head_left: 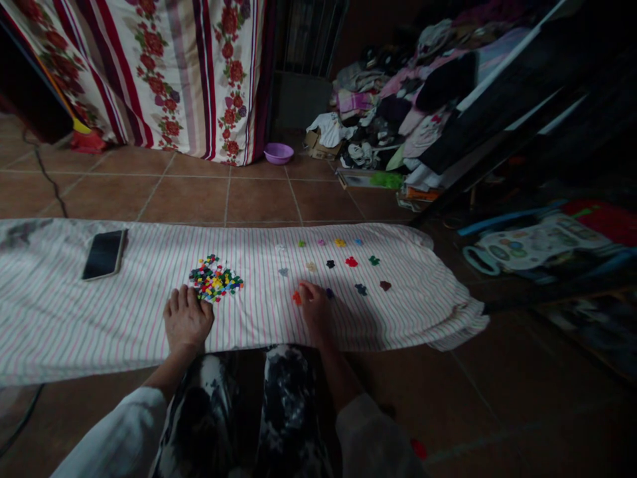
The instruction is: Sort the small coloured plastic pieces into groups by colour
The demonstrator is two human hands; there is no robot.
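Note:
A mixed pile of small coloured pieces [217,279] lies on the striped cloth [259,318]. My left hand [188,318] rests flat on the cloth at the pile's lower left edge, fingers slightly apart, holding nothing. To the right, small single-colour heaps sit in rough rows, among them a red one [351,261], a yellow one [340,243], a black one [330,264] and a brown one [385,285]. My right hand [315,309] is closed beside the orange heap [297,298], its fingertips pressed together; whatever they hold is too small to tell. A dark blue heap [329,293] shows just right of it.
A phone [103,255] lies on the cloth at the left. Beyond the cloth's far edge are the tiled floor, a purple basin [279,153], a floral curtain [184,79] and piled clothes [398,113]. A toy panel [542,242] stands at the right.

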